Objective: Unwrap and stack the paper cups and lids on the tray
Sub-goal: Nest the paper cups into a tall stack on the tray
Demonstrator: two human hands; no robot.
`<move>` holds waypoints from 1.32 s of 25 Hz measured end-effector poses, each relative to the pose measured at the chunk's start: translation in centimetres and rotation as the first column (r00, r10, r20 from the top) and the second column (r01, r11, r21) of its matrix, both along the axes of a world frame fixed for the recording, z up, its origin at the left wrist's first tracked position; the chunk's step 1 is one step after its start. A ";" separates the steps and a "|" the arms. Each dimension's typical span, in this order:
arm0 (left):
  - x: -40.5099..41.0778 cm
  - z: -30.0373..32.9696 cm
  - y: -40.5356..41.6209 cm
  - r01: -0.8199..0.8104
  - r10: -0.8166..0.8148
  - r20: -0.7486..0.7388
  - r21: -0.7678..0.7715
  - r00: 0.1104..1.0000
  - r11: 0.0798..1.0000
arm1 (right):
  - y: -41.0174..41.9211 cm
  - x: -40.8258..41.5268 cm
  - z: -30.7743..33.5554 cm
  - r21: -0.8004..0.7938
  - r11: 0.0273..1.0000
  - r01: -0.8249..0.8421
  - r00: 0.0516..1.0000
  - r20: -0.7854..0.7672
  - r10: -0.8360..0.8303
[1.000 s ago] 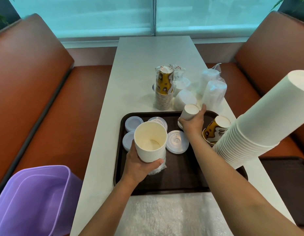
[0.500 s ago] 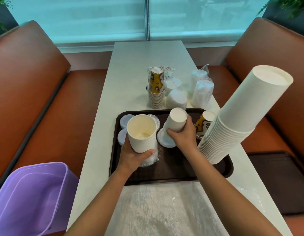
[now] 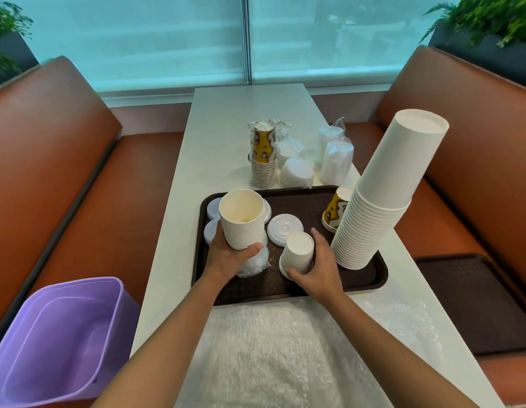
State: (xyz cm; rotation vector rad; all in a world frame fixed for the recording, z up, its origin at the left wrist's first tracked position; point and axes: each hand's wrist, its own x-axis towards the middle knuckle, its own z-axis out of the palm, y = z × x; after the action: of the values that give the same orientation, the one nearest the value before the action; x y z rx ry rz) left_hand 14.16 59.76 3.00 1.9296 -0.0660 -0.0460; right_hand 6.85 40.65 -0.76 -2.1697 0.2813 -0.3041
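Head camera, booth table: I saw the left hand (image 3: 226, 257) curled round a nested stack of white cups (image 3: 242, 222), mouth up, with crumpled plastic wrap (image 3: 254, 262) under it, over the brown tray's (image 3: 370, 278) left side. Beside it, the right hand (image 3: 317, 266) gripped a single white cup (image 3: 297, 251), upside down, at the tray surface. A tall inverted cup stack (image 3: 379, 195) stood on the tray's right, a white lid (image 3: 283, 229) between the hands.
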 end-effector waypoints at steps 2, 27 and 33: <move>-0.1 0.0 0.0 0.011 -0.011 0.009 -0.004 1.000 1.000 | 1.4 -0.3 1.8 -0.082 0.991 0.103 0.957 0.279 -0.076; 0.1 0.2 0.2 0.070 -0.070 0.014 0.014 0.997 0.997 | 8.7 8.5 24.7 -0.613 0.339 -0.714 0.697 -0.574 0.429; -0.1 0.6 -0.1 0.064 -0.064 -0.013 0.003 0.998 0.998 | 4.9 6.0 26.9 -0.574 0.606 -0.551 0.830 -0.300 0.470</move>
State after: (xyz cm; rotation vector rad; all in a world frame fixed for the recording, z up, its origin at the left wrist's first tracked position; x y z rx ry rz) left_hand 14.04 59.69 3.61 1.9304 -0.1197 -0.1014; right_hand 12.85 45.56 26.13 -2.8356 -0.4747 0.0926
